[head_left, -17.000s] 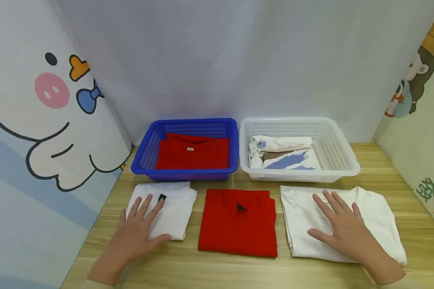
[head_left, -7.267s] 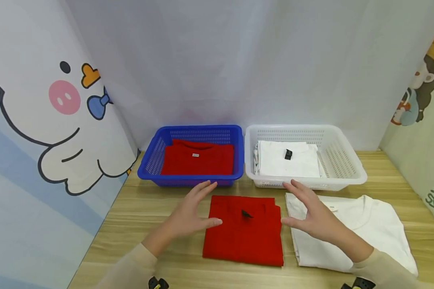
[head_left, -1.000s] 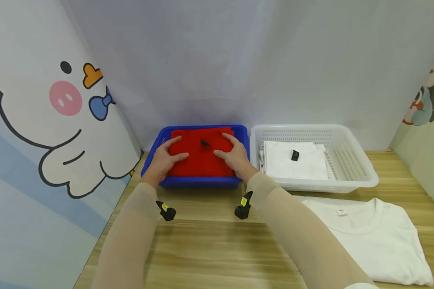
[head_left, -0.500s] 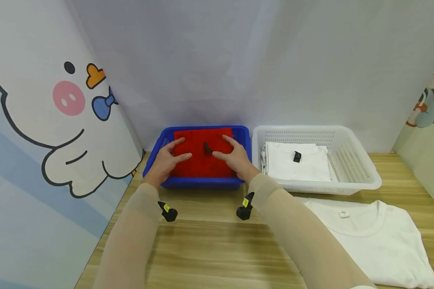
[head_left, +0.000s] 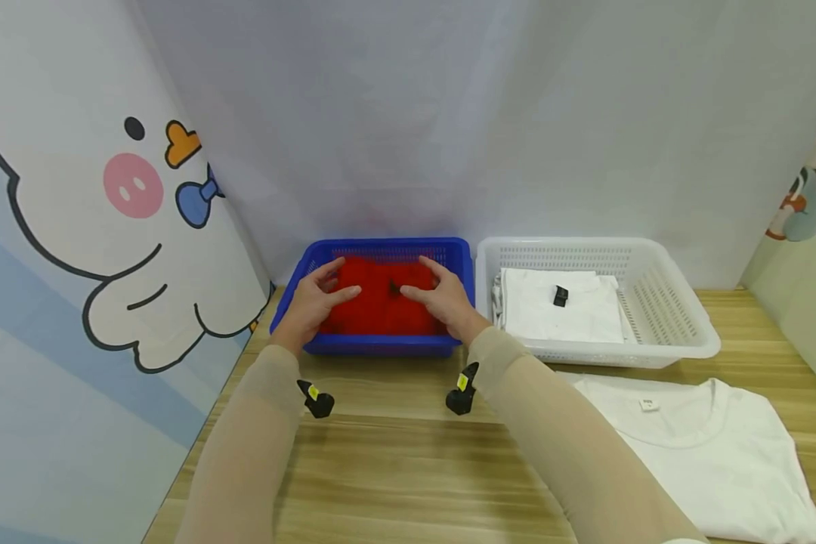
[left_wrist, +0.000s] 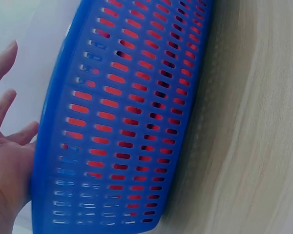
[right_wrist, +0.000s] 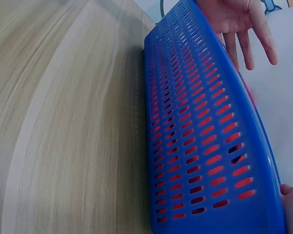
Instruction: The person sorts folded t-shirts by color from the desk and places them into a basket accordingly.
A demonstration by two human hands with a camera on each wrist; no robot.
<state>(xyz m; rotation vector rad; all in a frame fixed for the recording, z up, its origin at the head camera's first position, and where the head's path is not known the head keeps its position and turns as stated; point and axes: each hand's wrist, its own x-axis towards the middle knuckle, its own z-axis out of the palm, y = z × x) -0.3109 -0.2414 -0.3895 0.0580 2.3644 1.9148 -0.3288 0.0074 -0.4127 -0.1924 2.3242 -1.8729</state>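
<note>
A folded red T-shirt [head_left: 381,310], slightly blurred and with a dark neck label, lies low inside the blue basket [head_left: 381,345]. Over the basket's left side is my left hand [head_left: 306,304], its fingers and thumb spread apart with nothing between them. My right hand [head_left: 449,302] mirrors it over the right side, also spread and holding nothing. In the left wrist view, the left hand [left_wrist: 12,163] shows beyond the blue basket's rim [left_wrist: 49,112]. Red cloth shows through the basket's slots in both wrist views.
A white basket [head_left: 585,353] beside the blue one holds folded white shirts [head_left: 530,306], the top one with a black label. A folded white T-shirt [head_left: 734,453] lies on the wooden table [head_left: 381,468] at the right. A pale curtain [head_left: 408,113] hangs behind the baskets.
The red T-shirt has dropped lower into the blue basket, away from my fingers. My hands stay nearly in place. Earlier, a white shirt went into the white basket and the red one left the table.
</note>
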